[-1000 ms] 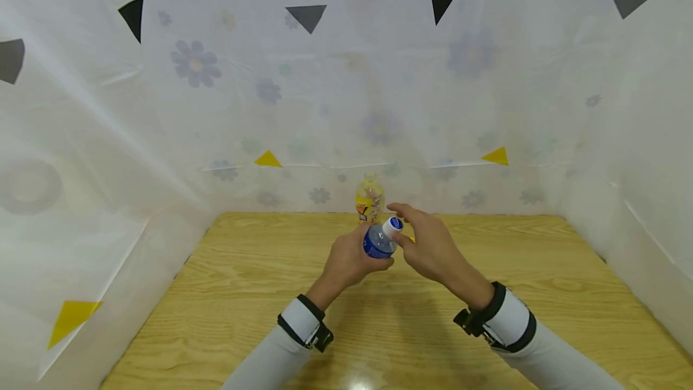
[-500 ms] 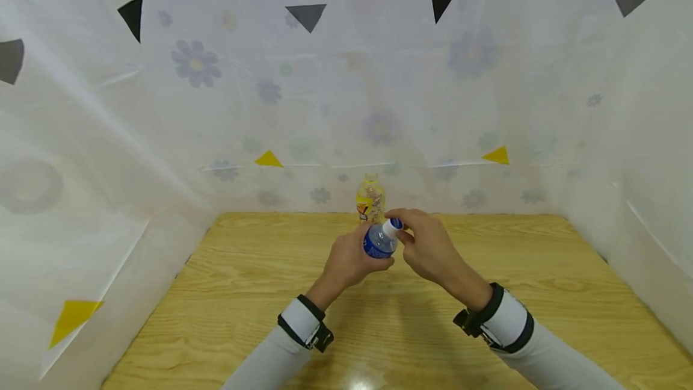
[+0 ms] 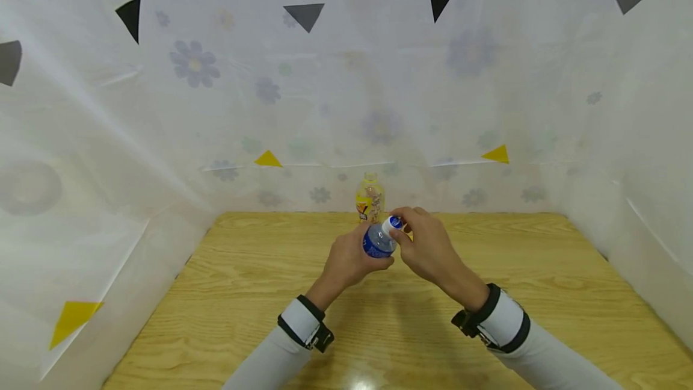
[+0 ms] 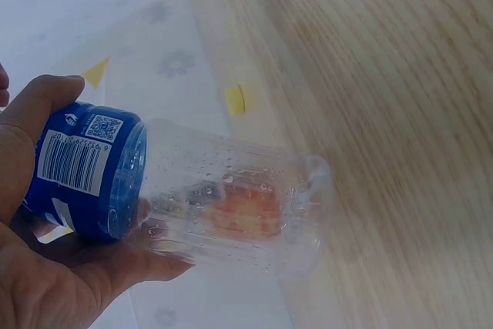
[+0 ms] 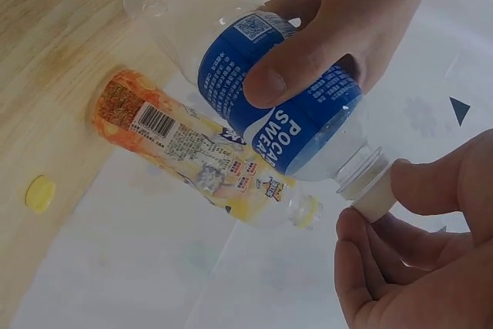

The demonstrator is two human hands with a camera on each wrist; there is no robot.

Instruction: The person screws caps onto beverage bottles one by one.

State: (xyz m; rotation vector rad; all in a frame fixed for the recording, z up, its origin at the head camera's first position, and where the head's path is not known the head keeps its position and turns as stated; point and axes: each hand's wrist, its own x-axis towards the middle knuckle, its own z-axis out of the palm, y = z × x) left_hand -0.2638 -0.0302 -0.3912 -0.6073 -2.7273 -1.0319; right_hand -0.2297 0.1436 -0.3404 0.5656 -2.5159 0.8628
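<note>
Grips the bottle (image 3: pixel 381 241) around its blue label (image 4: pixel 85 171) with the left hand (image 3: pixel 348 259), likely for steadiness; pinches the white cap (image 3: pixel 396 222), towards one o'clock, between fingers of the right hand (image 3: pixel 430 247).

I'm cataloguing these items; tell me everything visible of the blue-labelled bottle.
The blue-labelled bottle looks like clear plastic, with droplets on its wall and a barcode and QR code on its label. It tilts, neck toward the right hand. The left hand grips it round the label; the right hand pinches its white, blue-topped cap. Whether its base touches the table is unclear.
</note>
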